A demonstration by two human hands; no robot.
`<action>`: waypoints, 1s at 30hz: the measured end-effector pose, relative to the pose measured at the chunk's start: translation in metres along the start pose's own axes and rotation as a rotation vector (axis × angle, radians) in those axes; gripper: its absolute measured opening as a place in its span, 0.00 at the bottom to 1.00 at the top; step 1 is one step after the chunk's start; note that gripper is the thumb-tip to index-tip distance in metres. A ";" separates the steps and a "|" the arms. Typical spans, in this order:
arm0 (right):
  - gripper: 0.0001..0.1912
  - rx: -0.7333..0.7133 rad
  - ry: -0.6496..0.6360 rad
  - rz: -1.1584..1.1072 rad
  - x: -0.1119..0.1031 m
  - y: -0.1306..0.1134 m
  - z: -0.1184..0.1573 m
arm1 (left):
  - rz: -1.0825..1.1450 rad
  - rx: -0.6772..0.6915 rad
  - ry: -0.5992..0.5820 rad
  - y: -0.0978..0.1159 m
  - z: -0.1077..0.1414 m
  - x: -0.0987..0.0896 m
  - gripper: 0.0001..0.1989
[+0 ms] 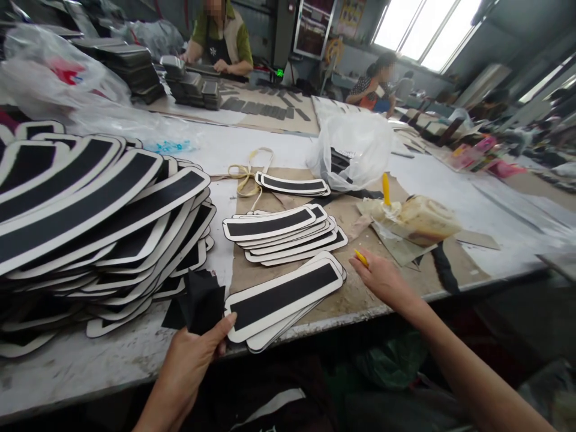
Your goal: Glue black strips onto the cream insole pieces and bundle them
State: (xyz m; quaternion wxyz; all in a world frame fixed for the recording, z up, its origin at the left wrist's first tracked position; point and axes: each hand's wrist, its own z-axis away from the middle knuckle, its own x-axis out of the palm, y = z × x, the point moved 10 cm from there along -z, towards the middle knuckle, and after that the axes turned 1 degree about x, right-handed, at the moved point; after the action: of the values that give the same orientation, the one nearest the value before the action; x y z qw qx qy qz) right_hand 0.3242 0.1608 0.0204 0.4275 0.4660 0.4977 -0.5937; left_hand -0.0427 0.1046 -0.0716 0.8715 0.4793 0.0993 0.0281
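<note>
Near the table's front edge, my left hand (191, 360) pinches the left end of a long black panel with a white border (288, 297), thumb on top. Similar panels lie fanned beneath it. Black cloth pieces (202, 300) stick up behind the fingers of that hand. To the right of the panel, my right hand (382, 277) is closed around a small yellow tool (361, 258), whose far end shows beyond the fingers. A stack of curved bordered panels (279, 231) lies just behind, with a smaller pile (292, 185) farther back.
A big heap of bordered panels (103, 222) fills the left. At right stands a glue-stained container (427, 219) with a yellow handle (386, 189). Behind are a plastic bag (355, 150), yellow cord (245, 180) and a person (225, 45) working across the table; another person (375, 87) sits farther right.
</note>
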 end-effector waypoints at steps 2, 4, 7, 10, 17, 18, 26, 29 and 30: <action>0.16 -0.020 0.007 -0.137 0.002 0.000 0.002 | 0.020 0.016 -0.015 0.001 0.001 0.000 0.22; 0.18 0.001 -0.044 -0.297 0.009 -0.002 0.004 | 0.048 0.020 -0.033 0.003 0.003 0.000 0.22; 0.21 0.153 -0.256 -0.661 0.033 -0.004 0.012 | 0.073 0.020 -0.062 0.007 0.008 0.001 0.22; 0.25 0.266 -0.417 -1.128 0.047 -0.018 0.024 | 0.092 0.024 -0.094 0.012 0.012 0.000 0.22; 0.25 0.304 -0.425 -1.553 0.046 -0.035 0.025 | 0.224 -0.051 -0.242 0.013 0.016 0.006 0.25; 0.25 0.303 -0.418 -1.559 0.043 -0.036 0.020 | 0.247 -0.057 -0.252 0.016 0.014 0.007 0.25; 0.28 0.204 -0.317 -1.396 0.001 -0.050 -0.061 | 0.291 0.186 -0.088 0.100 -0.021 0.003 0.22; 0.28 0.174 -0.241 -1.161 -0.010 -0.046 -0.100 | 0.191 0.229 -0.031 0.107 -0.031 -0.001 0.21; 0.27 0.181 -0.218 -1.042 -0.012 -0.041 -0.111 | 0.132 0.215 -0.026 0.102 -0.032 -0.002 0.22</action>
State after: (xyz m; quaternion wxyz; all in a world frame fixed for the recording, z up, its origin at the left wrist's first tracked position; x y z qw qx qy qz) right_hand 0.3014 0.2771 0.0318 0.0835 0.1280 0.5627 -0.8124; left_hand -0.0467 0.1860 -0.0020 0.8127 0.5757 0.0585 0.0686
